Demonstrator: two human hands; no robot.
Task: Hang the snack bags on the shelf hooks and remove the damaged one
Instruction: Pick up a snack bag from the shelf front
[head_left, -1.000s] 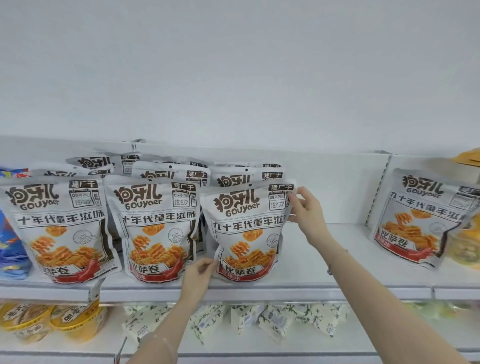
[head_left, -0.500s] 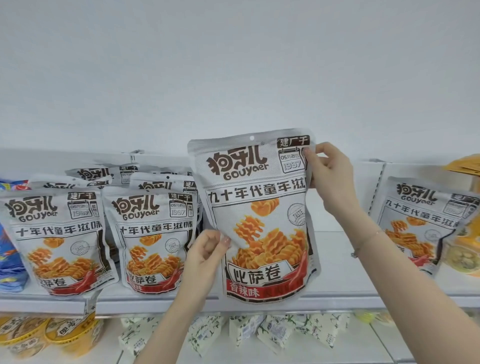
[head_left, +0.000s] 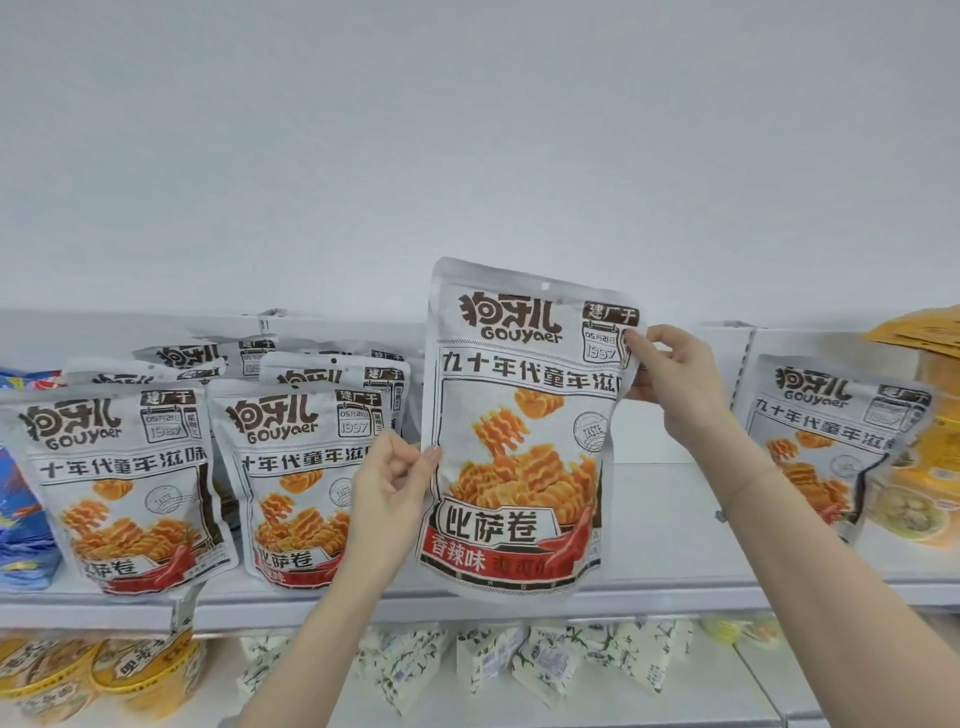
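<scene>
Now we hold the grey-white foil snack bag printed with orange waffle crisps and a red chilli band (head_left: 524, 431) between both hands, upright and facing us, lifted clear of the white metal shelf (head_left: 675, 577). Our left hand (head_left: 387, 499) pinches its left edge about halfway down, thumb on the front. Our right hand (head_left: 672, 379) pinches the upper right edge beside the date stamp, fingers curled behind. Both grips are closed firmly on the bag.

Compared with half a second ago the bag sits a little further right and slightly lower in view, and its bottom edge overlaps the shelf lip as before. Our left thumb now lies flatter against the front. A second ago the same bag stood on the shelf at the head of the third row.

Beside our left hand, two rows of matching grey-white snack bags (head_left: 296, 478) stand on the shelf, more stacked behind them. Another matching bag (head_left: 826, 441) leans at the right, well apart from the held one. On the lower shelf lie white green-patterned packets (head_left: 545, 660) and yellow round tubs (head_left: 130, 670).
</scene>
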